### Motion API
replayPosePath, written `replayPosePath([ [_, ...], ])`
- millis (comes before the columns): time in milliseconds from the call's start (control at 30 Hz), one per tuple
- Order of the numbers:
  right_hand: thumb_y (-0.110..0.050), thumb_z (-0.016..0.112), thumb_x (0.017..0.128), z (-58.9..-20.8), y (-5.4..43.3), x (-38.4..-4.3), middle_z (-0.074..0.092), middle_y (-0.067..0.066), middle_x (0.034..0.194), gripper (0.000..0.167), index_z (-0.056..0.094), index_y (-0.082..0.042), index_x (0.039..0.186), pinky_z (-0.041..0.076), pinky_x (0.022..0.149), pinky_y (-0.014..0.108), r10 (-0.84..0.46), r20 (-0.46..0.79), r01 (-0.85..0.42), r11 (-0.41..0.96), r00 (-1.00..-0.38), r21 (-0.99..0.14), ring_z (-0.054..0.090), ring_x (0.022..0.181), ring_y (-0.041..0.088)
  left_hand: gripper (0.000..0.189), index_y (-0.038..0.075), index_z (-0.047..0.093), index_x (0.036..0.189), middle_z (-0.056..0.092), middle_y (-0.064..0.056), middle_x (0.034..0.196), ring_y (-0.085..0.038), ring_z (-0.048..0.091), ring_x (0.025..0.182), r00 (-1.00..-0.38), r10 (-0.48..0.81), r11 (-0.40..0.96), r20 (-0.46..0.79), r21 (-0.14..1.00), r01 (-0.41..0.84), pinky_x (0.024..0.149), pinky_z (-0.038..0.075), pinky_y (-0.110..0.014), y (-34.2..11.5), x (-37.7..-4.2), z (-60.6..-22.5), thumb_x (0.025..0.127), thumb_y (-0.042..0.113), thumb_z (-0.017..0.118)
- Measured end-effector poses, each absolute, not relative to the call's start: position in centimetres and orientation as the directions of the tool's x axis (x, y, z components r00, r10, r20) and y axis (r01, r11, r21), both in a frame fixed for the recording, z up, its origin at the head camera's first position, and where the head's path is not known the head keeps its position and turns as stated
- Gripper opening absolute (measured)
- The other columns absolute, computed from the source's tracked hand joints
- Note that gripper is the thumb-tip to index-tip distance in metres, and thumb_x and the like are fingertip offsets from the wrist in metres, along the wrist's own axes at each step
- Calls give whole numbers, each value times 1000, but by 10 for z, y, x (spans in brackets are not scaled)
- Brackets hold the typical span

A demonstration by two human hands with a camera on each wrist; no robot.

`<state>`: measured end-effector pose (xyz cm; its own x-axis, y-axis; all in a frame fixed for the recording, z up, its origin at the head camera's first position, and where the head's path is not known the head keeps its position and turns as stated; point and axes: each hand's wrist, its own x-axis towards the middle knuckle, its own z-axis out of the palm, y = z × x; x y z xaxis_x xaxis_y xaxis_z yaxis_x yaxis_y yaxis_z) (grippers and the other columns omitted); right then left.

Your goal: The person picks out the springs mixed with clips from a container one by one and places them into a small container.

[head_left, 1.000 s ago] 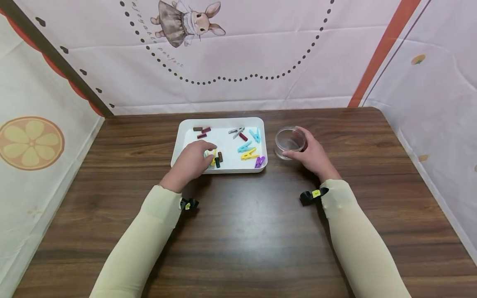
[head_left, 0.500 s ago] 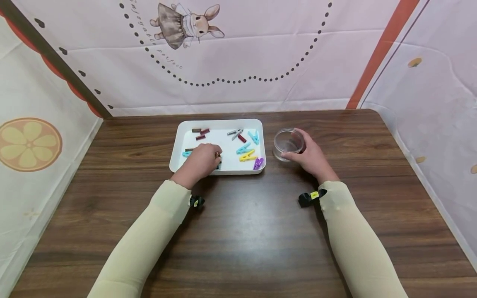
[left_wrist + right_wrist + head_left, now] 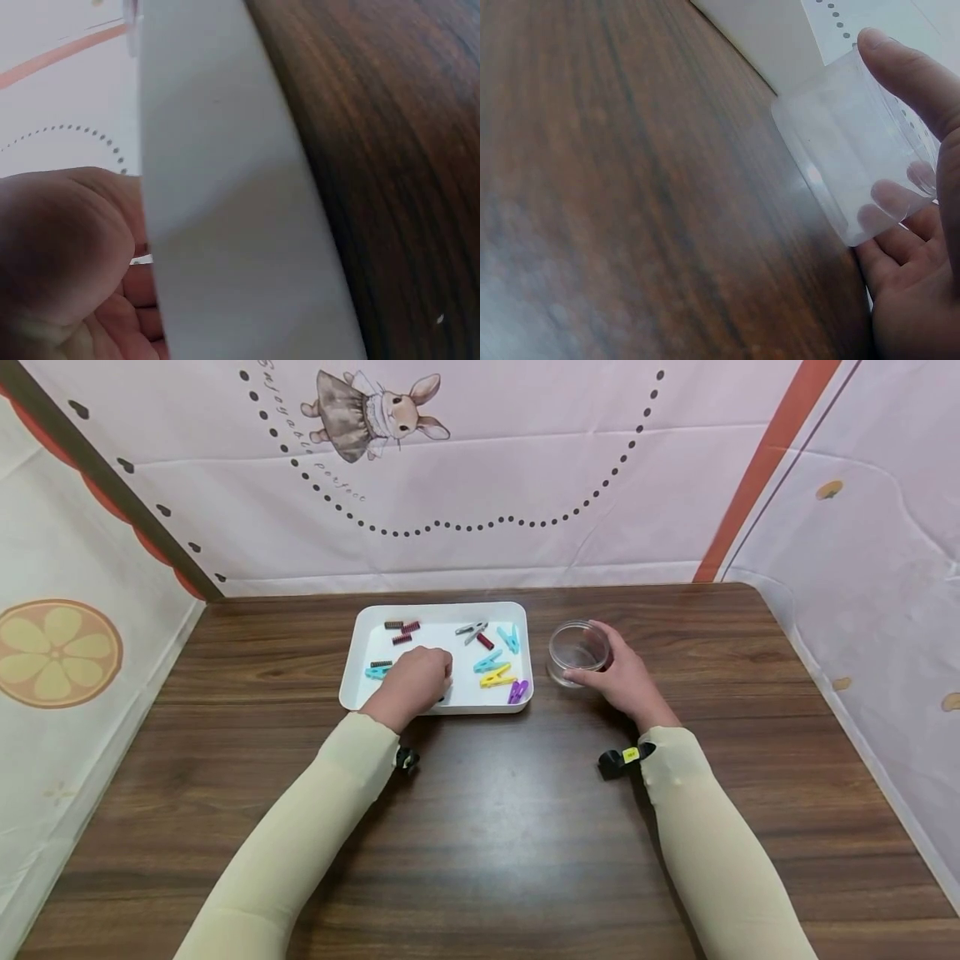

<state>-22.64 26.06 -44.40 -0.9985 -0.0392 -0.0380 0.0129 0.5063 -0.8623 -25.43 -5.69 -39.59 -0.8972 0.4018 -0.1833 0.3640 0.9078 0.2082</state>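
My left hand (image 3: 417, 679) reaches over the front wall of the white tray (image 3: 480, 708), knuckles up. Its fingertips are hidden in the head view, and the tray wall (image 3: 232, 202) covers them in the left wrist view, so what they touch there cannot be seen. A small dark end of something peeks out beside them. Left of this hand lie a blue clothespin (image 3: 377, 673) and a dark spring (image 3: 381, 664). My right hand (image 3: 626, 675) grips a clear round plastic container (image 3: 567, 668) on the table, thumb on the near side. No contents show in the container.
Toward the tray's back left lie a brown spring (image 3: 393, 625) and red springs (image 3: 402, 639). Its right half holds a grey clip (image 3: 471, 628), a dark red spring (image 3: 485, 642), blue clothespins (image 3: 491, 662), a yellow clothespin (image 3: 498, 677) and purple clothespins (image 3: 518, 692). Patterned cloth (image 3: 525, 477) hangs behind the wooden table (image 3: 510, 827).
My left hand has moved right inside the tray, uncovering the left blue clothespin and dark spring and covering the springs near the front wall. The right hand keeps its hold on the container.
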Motion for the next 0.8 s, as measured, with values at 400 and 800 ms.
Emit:
replayPosePath([
  [400,-46,83,72,-443,258,-227,41,5,153,99,28,-21,151,30,115,46,-43,-34,8,505,-998,-863,36,141,23,16,3,66,99,68,-11,92,-22,56,78,-894,403,909,-196,196,367,76,50,-37,-49,-258,-401,95,8,51],
  [800,-46,82,72,-443,260,-226,41,5,153,99,27,-22,151,29,116,47,-41,-40,14,504,-998,-864,36,141,23,22,6,71,108,71,-8,109,-21,62,96,-900,410,878,-149,333,344,89,52,-37,-48,-254,-394,92,8,57],
])
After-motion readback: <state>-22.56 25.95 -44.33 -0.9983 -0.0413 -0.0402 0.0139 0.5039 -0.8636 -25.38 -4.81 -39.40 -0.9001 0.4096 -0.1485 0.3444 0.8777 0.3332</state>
